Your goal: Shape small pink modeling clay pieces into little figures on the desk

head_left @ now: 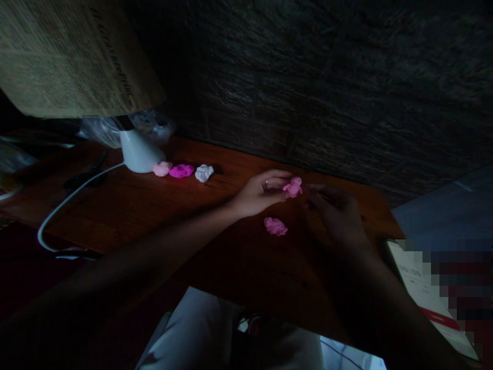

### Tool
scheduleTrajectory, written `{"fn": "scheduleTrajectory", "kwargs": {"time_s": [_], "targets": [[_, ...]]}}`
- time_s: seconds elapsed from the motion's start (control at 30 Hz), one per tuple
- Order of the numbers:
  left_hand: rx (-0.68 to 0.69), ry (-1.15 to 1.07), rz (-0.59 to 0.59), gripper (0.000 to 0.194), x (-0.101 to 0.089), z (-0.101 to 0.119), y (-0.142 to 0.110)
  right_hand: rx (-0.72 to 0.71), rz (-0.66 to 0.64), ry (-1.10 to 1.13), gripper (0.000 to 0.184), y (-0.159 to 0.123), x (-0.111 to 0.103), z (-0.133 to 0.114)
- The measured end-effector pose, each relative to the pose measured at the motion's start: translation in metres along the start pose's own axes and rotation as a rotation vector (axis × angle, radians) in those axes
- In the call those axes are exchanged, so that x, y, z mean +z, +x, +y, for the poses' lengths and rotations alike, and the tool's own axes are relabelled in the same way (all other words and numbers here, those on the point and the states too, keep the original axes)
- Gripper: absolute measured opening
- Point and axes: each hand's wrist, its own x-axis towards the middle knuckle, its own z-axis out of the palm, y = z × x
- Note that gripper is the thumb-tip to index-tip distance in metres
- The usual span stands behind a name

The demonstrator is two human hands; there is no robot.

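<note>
My left hand (261,192), with a ring on one finger, holds a small pink clay figure (293,187) between thumb and fingers above the table. The figure has a round head and short limbs. Just to its right, my right hand (339,210) is in shadow with its fingers bent and thumb and fingertips drawn together. Whether anything is pinched there is too dark to tell. A lump of pink clay (276,226) lies on the wooden table (231,246) below my left hand.
Farther left, pale pink (162,168), magenta (182,171) and white clay lumps (204,173) sit in a row beside the white lamp base (138,151). Its newspaper-print shade (77,56) overhangs them. A white cable (57,205) curves left. The dark wall (308,87) bounds the table's back.
</note>
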Motion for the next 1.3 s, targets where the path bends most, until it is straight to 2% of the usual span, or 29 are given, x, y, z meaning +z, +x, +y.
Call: {"fn": "scheduleTrajectory", "kwargs": {"time_s": [0.2, 0.57, 0.87, 1.17, 1.3], "targets": [[-0.052, -0.021, 0.014, 0.052, 0.0, 0.002, -0.001, 0.027, -0.043, 0.019, 0.033, 0.001, -0.001, 0.003], [-0.078, -0.036, 0.037, 0.051, 0.001, 0.005, -0.001, 0.059, -0.008, 0.091, 0.032, 0.001, -0.001, 0.005], [-0.053, -0.043, 0.002, 0.053, -0.002, 0.001, 0.001, 0.033, -0.139, 0.112, 0.047, -0.004, 0.005, 0.001], [-0.058, 0.013, -0.01, 0.055, -0.009, -0.006, 0.004, 0.077, -0.111, 0.096, 0.051, 0.003, 0.003, 0.003], [-0.011, 0.115, -0.031, 0.053, -0.012, -0.008, 0.004, 0.048, -0.152, 0.12, 0.057, 0.006, 0.004, 0.007]]}}
